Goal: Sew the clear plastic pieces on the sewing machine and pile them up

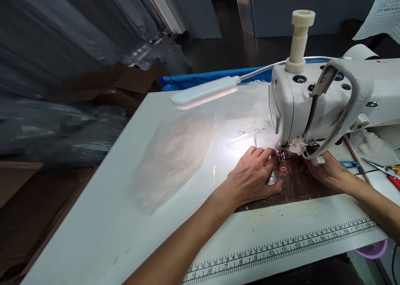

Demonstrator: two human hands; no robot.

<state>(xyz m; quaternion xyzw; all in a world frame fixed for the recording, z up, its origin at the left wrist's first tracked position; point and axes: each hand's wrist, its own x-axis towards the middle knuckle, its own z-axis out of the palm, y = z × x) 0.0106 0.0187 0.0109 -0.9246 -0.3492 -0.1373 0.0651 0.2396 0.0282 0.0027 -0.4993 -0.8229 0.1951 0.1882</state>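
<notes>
My left hand point(256, 174) rests on the sewing machine bed, its bent fingers together just left of the presser foot point(281, 156). Its thumb lies apart on the brown plate point(292, 193). A small whitish bit shows at the fingertips, too small to name. To the right of the foot is my right hand point(331, 174), with its fingers partly hidden behind the white sewing machine point(287, 106) and in shadow. Sheer white material point(264, 137) lies under the light beyond my left fingers. A pale ruffled scrap point(296, 145) hangs by the needle area.
A white lamp point(204, 92) on a bendy metal neck hangs over the table point(125, 218). Scissors point(379, 167) and a blue clip point(349, 164) lie at the right. A ruler strip point(281, 251) runs along the front edge. Plastic-wrapped goods point(56, 126) and cardboard boxes point(131, 85) are at the left.
</notes>
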